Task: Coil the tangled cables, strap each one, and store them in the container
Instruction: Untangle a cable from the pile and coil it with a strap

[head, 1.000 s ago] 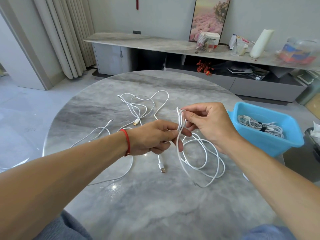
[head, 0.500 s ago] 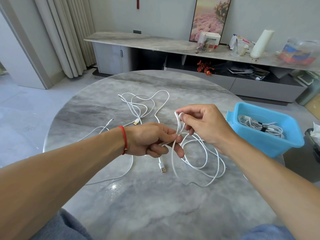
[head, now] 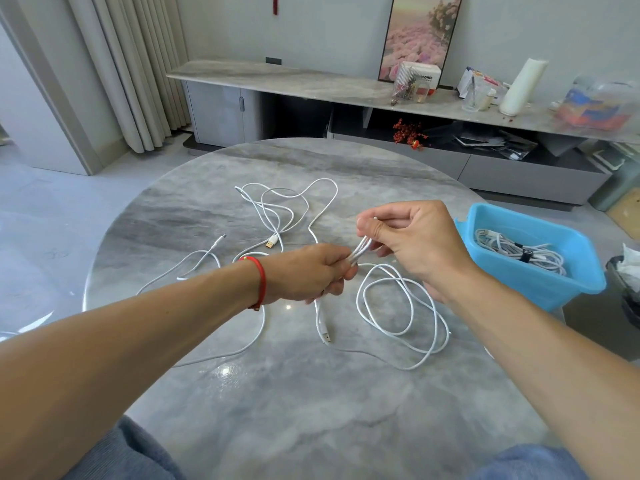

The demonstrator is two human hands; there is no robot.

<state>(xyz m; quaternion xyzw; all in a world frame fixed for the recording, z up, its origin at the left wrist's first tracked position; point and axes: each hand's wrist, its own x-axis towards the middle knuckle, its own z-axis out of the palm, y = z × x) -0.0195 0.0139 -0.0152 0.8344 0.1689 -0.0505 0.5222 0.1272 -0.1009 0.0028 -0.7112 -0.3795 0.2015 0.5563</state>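
Round marble table [head: 311,410] in a living room, sideboard [head: 311,84] behind. Mid-table, white cable [head: 398,306] partly looped, strands bunched between both hands: left hand [head: 308,271] gripping the bundle, right hand [head: 412,237] pinching its upper end with thumb and fingers. Loops lying below the right hand, plug [head: 325,336] resting beside. Second cable [head: 277,209] tangled farther back. Blue bin [head: 540,289] at right edge, holding a strapped coil [head: 519,251].

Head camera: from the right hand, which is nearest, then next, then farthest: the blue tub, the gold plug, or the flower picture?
1. Blue tub, just right of the right hand, at the table edge.
2. Gold plug, to the left, on the table.
3. Flower picture, far back against the wall.
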